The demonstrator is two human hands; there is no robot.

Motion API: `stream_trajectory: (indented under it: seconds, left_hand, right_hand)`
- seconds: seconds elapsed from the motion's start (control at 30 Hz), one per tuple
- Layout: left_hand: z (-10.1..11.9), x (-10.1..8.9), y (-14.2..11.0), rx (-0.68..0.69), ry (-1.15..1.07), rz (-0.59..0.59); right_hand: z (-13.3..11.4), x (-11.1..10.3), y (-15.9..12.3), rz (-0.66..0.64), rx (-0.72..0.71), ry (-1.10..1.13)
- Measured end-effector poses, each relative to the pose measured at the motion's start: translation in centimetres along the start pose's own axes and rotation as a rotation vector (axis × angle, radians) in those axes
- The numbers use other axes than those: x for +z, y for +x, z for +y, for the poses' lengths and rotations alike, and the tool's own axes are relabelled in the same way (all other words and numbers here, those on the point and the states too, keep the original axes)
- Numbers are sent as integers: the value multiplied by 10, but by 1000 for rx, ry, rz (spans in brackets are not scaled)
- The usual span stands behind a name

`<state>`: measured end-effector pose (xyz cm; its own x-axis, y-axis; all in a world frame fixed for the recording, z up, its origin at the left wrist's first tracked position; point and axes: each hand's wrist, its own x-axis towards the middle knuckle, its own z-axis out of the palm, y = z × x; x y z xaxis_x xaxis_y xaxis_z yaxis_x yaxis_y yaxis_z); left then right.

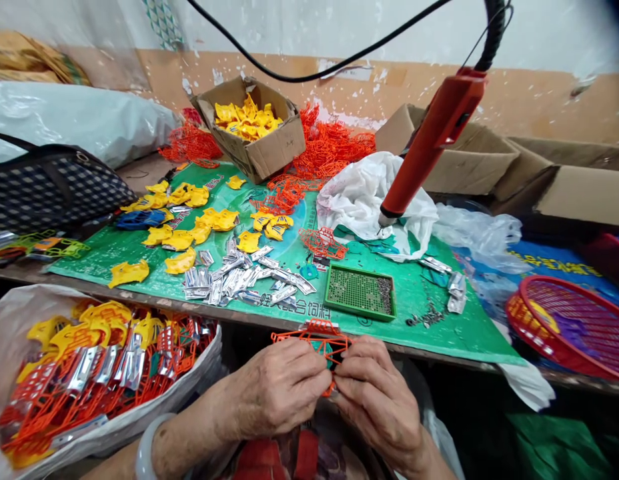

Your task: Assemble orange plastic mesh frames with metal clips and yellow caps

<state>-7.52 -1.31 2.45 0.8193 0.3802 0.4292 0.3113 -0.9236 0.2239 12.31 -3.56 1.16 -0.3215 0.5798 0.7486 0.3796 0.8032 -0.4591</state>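
Observation:
Close to my body, in front of the table edge, an orange-red plastic lattice frame (319, 327) is held between both hands. My left hand (279, 387) pinches its left side with the fingers pressed together. The fingers of my right hand (377, 393) are closed on its right side. Between the hands a small green piece (323, 348) shows inside the frame; its lower part is hidden by the fingers. Just beyond lies a green perforated tray (352, 290) with small dark screws (384, 293) at its right end. A red electric screwdriver (429, 143) hangs tip down over the table.
Silver strips (234, 280) and yellow plastic pieces (219, 219) lie across the green mat (154, 277). A cardboard box (274, 150) and orange frames (334, 143) stand behind. A sack (199, 380) of assembled parts is at left, a red basket (532, 333) at right.

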Motion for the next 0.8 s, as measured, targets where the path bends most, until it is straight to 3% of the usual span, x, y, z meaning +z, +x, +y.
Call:
stream_trajectory:
  seconds: [0.2, 0.5, 0.8]
  left_hand:
    - [-1, 7, -1, 36, 30, 100]
    - [2, -4, 3, 65, -8, 87]
    - [3, -6, 8, 37, -43, 96]
  right_hand:
    - [-3, 3, -3, 38, -25, -36]
    - [2, -3, 1, -83, 2, 95]
    - [6, -3, 2, -78, 13, 114]
